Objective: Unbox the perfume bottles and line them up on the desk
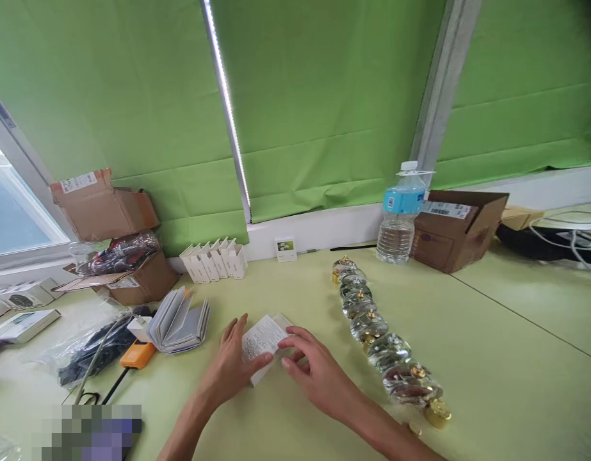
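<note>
A small white box (265, 338) with printed text on its upper face lies at the middle of the green table, an end flap or second pale piece showing at its far right corner. Around its left side is my left hand (232, 362), fingers apart, the thumb resting over the near edge. My right hand (319, 371) is at the box's right side, its thumb and fingertips bent near the edge; whether they pinch anything is too small to tell. To the right runs a row of clear glass bottles (369, 324) with gold caps.
White cartons (213, 261) stand at the back left, with an open booklet (180, 323) nearer. Brown boxes (141, 278) and plastic-wrapped black items (96, 349) are at left. A water bottle (395, 234) and a cardboard box (451, 237) stand at the back right.
</note>
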Motion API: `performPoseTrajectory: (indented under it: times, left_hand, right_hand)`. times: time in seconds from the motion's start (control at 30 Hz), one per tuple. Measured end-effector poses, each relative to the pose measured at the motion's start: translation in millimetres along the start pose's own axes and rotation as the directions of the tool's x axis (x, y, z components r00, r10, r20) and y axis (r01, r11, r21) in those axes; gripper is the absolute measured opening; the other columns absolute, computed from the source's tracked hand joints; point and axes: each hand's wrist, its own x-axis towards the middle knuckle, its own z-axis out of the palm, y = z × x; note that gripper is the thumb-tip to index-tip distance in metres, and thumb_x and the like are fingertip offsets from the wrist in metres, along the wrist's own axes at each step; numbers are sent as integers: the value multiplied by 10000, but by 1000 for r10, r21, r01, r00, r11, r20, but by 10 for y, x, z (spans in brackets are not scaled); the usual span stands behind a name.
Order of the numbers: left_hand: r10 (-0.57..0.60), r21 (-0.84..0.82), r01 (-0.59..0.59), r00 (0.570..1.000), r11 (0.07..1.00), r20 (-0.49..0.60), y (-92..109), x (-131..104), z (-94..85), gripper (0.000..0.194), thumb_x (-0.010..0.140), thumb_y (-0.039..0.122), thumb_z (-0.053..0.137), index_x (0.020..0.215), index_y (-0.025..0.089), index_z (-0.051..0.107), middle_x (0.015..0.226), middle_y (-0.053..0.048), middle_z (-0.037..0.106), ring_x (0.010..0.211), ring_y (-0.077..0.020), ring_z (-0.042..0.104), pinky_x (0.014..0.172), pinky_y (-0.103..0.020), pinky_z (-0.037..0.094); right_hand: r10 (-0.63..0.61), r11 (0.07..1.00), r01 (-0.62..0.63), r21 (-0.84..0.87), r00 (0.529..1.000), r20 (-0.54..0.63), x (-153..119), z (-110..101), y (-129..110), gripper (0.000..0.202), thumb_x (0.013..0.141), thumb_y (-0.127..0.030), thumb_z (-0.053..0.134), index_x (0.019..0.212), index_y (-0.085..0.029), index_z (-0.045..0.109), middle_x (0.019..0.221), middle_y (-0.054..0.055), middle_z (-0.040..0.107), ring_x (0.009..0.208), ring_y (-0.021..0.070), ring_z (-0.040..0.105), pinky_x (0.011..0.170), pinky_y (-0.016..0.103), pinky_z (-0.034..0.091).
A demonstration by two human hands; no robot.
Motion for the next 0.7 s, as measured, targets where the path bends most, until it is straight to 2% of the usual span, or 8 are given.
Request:
performPoseTrajectory:
  times: [0.1, 0.17, 0.27, 0.37, 0.43, 0.5, 0.57, 0.7]
  left_hand:
    - [-97, -156, 126, 979, 980, 180, 16, -43, 74, 914, 671, 518, 723, 1441, 227, 326, 1373, -141, 494, 1317, -326, 403, 1044, -458, 367]
    - [-116, -210, 157, 974, 965, 194, 48, -39, 95, 951, 653, 501, 741, 1449, 228, 299, 1354, -143, 505, 1270, -327, 457, 1029, -459, 381]
    - [-92, -250, 113, 991, 962, 92, 142, -22, 113, 924, 630, 471, 772, 1418, 247, 344, 1374, -128, 486, 1254, -330, 469, 1026, -466, 383]
    - [-92, -317, 80, 996, 945, -23, 242, -16, 118, 866, 683, 456, 747, 1413, 260, 325, 1399, -119, 467, 1263, -320, 463, 1023, -460, 391]
    - [-104, -421, 88, 994, 903, -14, 277, -11, 115, 816, 766, 440, 679, 1437, 263, 250, 1351, -117, 517, 1192, -287, 536, 974, -432, 442]
    - [-100, -495, 88, 995, 864, 3, 273, 1, 109, 720, 822, 424, 619, 1424, 258, 261, 1286, -107, 573, 1118, -258, 591, 926, -401, 480]
    - [-95, -484, 58, 994, 873, -53, 235, 20, 103, 621, 831, 419, 602, 1373, 247, 353, 1258, -103, 593, 1110, -256, 597, 916, -394, 485]
    - [-125, -307, 53, 968, 950, -219, 126, 51, 91, 569, 808, 426, 611, 1317, 236, 441, 1199, -91, 618, 1095, -268, 588, 922, -419, 458]
  right_hand:
    - [-6, 999, 6, 51, 1000, -10, -8, 36, 37, 237, 841, -229, 547, 1058, -195, 635, 1348, 124, 460, 833, 178, 657, 783, 358, 561]
    - [-17, 996, 19, 83, 1000, -22, -7, 42, 23, 238, 823, -216, 567, 1047, -186, 641, 1325, 127, 470, 940, 201, 644, 808, 340, 560]
    - [-54, 994, 58, 93, 998, -39, -10, -1, -72, 246, 820, -203, 564, 1054, -193, 639, 1352, 118, 443, 1072, 210, 595, 854, 317, 549]
    - [-139, 990, 139, -7, 988, -70, -34, -75, -211, 275, 820, -188, 558, 1084, -217, 629, 1422, 94, 386, 1185, 219, 521, 966, 340, 489]
    - [-197, 976, 189, -113, 978, -69, -61, -102, -277, 305, 823, -189, 560, 1119, -238, 620, 1453, 73, 366, 1277, 236, 437, 1060, 377, 405]
    - [-233, 956, 218, -198, 971, -58, -90, -93, -296, 310, 846, -201, 541, 1144, -245, 613, 1466, 63, 367, 1328, 241, 377, 1104, 391, 345]
    - [-254, 939, 235, -251, 966, -48, -116, -52, -274, 290, 870, -203, 507, 1136, -235, 618, 1454, 68, 390, 1298, 231, 416, 1085, 365, 367]
    - [-265, 921, 256, -294, 964, 7, -145, 77, -172, 275, 864, -171, 493, 1098, -225, 627, 1371, 79, 480, 1107, 197, 571, 965, 295, 463]
